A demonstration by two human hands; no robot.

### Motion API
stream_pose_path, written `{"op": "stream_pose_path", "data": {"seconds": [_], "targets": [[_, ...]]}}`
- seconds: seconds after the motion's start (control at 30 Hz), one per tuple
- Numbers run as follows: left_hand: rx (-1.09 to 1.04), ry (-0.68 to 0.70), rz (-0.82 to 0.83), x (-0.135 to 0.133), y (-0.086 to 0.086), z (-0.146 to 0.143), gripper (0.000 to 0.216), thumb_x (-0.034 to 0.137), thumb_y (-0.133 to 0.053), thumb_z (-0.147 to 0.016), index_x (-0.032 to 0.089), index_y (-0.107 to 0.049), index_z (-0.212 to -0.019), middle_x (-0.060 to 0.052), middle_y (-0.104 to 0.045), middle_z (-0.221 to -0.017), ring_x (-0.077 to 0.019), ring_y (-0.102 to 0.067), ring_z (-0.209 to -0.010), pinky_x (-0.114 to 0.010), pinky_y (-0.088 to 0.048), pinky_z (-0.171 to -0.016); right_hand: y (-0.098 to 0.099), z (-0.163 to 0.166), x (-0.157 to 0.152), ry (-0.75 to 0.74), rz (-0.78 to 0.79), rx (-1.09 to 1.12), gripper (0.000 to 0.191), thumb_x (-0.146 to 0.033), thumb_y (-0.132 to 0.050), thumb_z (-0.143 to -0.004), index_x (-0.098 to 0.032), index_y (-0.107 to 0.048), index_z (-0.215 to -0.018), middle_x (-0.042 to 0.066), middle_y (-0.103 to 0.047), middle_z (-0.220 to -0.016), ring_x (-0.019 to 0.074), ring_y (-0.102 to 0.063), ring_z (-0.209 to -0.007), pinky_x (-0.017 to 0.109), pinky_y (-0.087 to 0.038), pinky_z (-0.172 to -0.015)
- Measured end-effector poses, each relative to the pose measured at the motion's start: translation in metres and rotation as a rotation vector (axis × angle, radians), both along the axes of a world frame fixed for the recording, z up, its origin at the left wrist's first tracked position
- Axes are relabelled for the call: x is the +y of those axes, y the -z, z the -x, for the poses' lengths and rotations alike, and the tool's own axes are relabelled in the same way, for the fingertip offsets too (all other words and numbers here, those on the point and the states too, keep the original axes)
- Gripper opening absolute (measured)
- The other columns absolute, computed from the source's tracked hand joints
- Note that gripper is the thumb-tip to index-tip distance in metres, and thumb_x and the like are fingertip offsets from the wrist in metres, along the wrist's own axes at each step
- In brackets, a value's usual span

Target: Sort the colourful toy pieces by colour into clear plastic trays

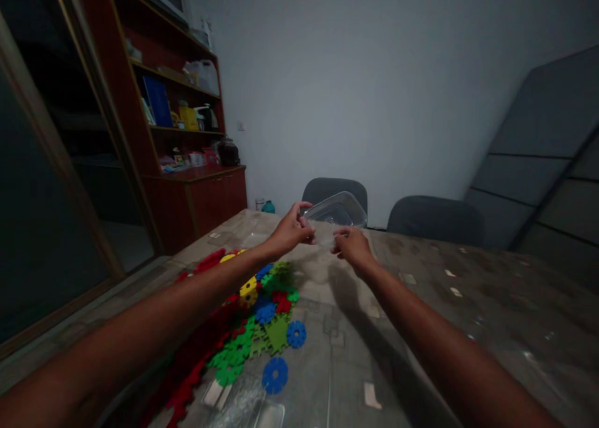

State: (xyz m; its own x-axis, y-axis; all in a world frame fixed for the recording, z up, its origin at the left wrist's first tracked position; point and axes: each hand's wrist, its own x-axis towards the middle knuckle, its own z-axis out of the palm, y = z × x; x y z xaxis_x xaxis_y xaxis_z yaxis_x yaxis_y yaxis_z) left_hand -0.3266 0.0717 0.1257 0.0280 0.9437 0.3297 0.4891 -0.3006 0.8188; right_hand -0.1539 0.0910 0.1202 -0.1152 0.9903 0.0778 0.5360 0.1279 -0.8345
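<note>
Both my arms reach out over a table (468, 316). My left hand (292, 229) and my right hand (352, 246) are closed on the near rim of a clear plastic container (339, 211), held tilted above the table with nothing visible inside. Below my left forearm lies a heap of flat, toothed plastic pieces (255, 319) in red, green, blue and yellow. One blue piece (274, 375) lies apart, nearer to me.
Two grey chairs (435, 219) stand at the far side of the table. A red-brown shelf unit (187, 135) with boxes and bottles fills the left wall. Dark panels (547, 166) lean against the wall on the right. Something clear and shiny (262, 412) lies at the table's near edge.
</note>
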Motion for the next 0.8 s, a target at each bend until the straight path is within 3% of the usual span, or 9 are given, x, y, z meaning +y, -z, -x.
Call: {"op": "stream_pose_path", "data": {"seconds": [0.1,0.2,0.27,0.47,0.63,0.8], "targets": [[0.142,0.073,0.015,0.008,-0.001,-0.001,0.047,0.018,-0.071,-0.089,0.023,-0.055,-0.133,-0.004,-0.069,-0.11,-0.0196,-0.071,-0.101,-0.033,-0.058,-0.091,-0.005,-0.054,0.017,0.108,-0.039,-0.124,0.03,-0.037,-0.063,-0.099,-0.018,-0.063,-0.122,0.007,-0.067,-0.117,0.0194,-0.068,-0.093,0.038,-0.06,-0.079],[0.332,-0.023,0.073,0.023,0.008,0.024,0.036,0.018,-0.076,-0.087,0.017,-0.065,-0.121,-0.009,-0.065,-0.127,-0.0278,-0.06,-0.123,-0.042,-0.049,-0.106,-0.013,-0.124,0.028,0.207,-0.056,-0.264,0.031,-0.036,-0.064,-0.099,-0.018,-0.063,-0.123,0.007,-0.067,-0.118,0.0203,-0.068,-0.095,0.04,-0.059,-0.081],[0.451,-0.153,0.141,0.033,0.021,0.048,0.033,0.026,-0.069,-0.096,0.016,-0.062,-0.126,-0.011,-0.06,-0.133,-0.0299,-0.06,-0.119,-0.052,-0.052,-0.1,-0.014,-0.174,0.033,0.292,-0.049,-0.347,0.032,-0.034,-0.064,-0.099,-0.018,-0.061,-0.126,0.007,-0.067,-0.118,0.0204,-0.069,-0.094,0.04,-0.06,-0.081],[0.708,-0.351,0.344,0.045,0.055,0.104,0.034,0.033,-0.064,-0.1,0.016,-0.06,-0.128,-0.01,-0.062,-0.128,-0.0267,-0.065,-0.107,-0.046,-0.057,-0.089,0.011,-0.298,0.034,0.471,0.028,-0.505,0.033,-0.033,-0.065,-0.098,-0.018,-0.061,-0.127,0.008,-0.065,-0.125,0.0226,-0.067,-0.101,0.043,-0.059,-0.085],[0.825,-0.4,0.408,0.049,0.058,0.112,0.034,0.033,-0.065,-0.099,0.017,-0.06,-0.129,-0.01,-0.062,-0.128,-0.0268,-0.065,-0.108,-0.046,-0.057,-0.089,0.043,-0.356,0.026,0.488,0.156,-0.552,0.03,-0.034,-0.065,-0.098,-0.019,-0.063,-0.124,0.008,-0.065,-0.124,0.0226,-0.067,-0.103,0.042,-0.058,-0.086],[0.872,-0.449,0.331,0.051,0.046,0.101,0.033,0.033,-0.064,-0.1,0.017,-0.06,-0.129,-0.011,-0.062,-0.128,-0.0263,-0.065,-0.108,-0.046,-0.057,-0.089,0.068,-0.384,0.027,0.498,0.249,-0.516,0.032,-0.035,-0.064,-0.098,-0.018,-0.062,-0.125,0.008,-0.065,-0.125,0.0227,-0.067,-0.102,0.043,-0.058,-0.086]]}}
